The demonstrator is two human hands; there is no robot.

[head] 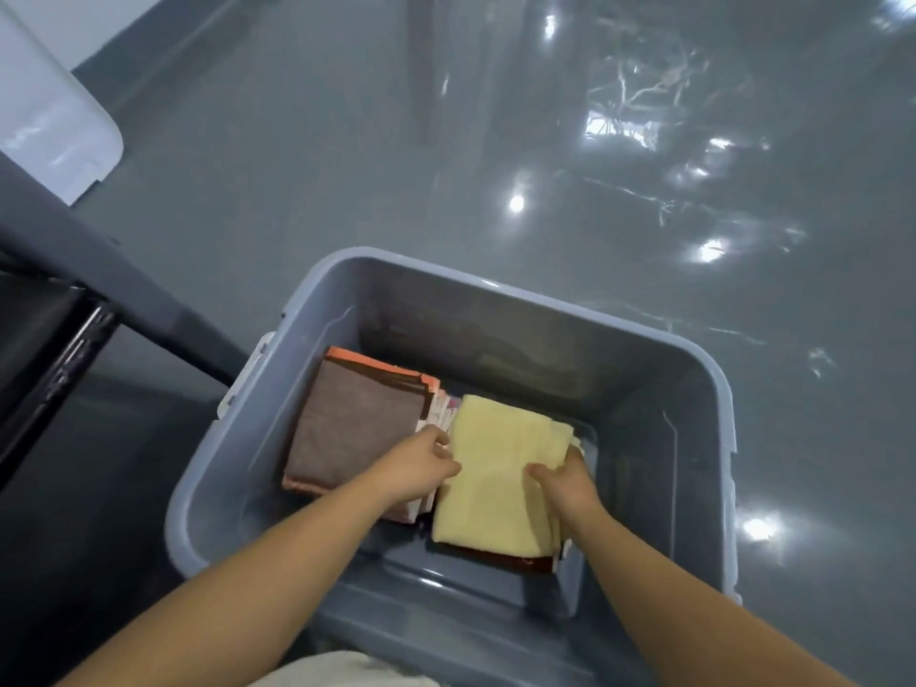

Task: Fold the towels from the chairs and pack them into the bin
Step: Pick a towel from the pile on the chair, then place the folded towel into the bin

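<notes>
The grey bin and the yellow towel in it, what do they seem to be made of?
The grey bin looks like moulded plastic, smooth and slightly glossy: rounded corners, rolled rim, soft reflections on its walls. The yellow towel looks like soft terry or microfibre, matt and fuzzy, with soft creases; exact fibre unclear.

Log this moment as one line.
phase: packing | left hand, right hand: hold yellow towel | bin: brown towel alongside
</notes>
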